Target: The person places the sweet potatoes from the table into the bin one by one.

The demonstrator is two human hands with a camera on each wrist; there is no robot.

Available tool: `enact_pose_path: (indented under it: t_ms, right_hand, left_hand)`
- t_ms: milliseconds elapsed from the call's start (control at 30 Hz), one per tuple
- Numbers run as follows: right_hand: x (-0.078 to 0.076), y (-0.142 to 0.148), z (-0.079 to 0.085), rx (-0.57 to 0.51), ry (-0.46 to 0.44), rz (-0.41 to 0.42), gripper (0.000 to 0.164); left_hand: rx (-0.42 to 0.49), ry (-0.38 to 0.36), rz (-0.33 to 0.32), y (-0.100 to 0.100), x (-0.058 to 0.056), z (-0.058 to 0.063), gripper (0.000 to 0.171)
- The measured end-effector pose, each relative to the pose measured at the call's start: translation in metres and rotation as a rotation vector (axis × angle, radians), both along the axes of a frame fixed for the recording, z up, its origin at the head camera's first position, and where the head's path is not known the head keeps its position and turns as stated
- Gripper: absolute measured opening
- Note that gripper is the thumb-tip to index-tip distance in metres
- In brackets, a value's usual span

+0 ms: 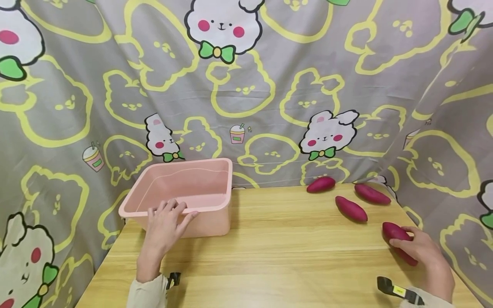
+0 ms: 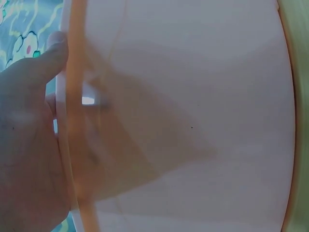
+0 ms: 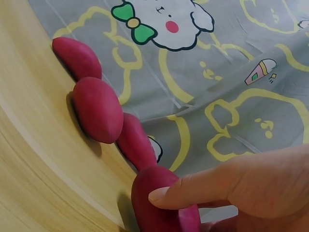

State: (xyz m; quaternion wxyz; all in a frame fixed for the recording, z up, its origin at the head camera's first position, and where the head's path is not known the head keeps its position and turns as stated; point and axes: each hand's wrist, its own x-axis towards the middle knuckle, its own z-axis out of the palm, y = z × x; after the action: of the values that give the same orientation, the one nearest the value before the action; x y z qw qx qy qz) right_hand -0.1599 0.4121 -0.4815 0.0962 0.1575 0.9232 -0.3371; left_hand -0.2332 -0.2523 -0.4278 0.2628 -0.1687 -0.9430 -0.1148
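Observation:
On the left stands a pink plastic basin, upright with its opening facing up. My left hand holds its near rim, fingers hooked over to the inside; in the left wrist view the thumb lies at the rim's outer side. Far to the right, my right hand grips a purple sweet potato between thumb and fingers, close over the tabletop. In the right wrist view the thumb presses this sweet potato's upper side, while the other fingers are mostly hidden.
Three more sweet potatoes lie toward the back right: one near the curtain, one nearer the front and one by the right edge. A patterned grey curtain surrounds the wooden table at the back and sides.

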Motion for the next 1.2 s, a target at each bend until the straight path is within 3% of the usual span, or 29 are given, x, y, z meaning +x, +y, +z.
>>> enact_pose_path:
  t_ms: [433, 1200]
  right_hand:
    - [-0.009, -0.009, 0.007, 0.026, 0.062, -0.008, 0.079]
    - [-0.021, -0.038, 0.009, 0.058, 0.29, -0.035, 0.076]
  left_hand:
    - [0.005, 0.028, -0.038, -0.006, 0.001, 0.002, 0.031]
    - [0.014, 0.057, -0.068, -0.005, 0.001, -0.002, 0.026]
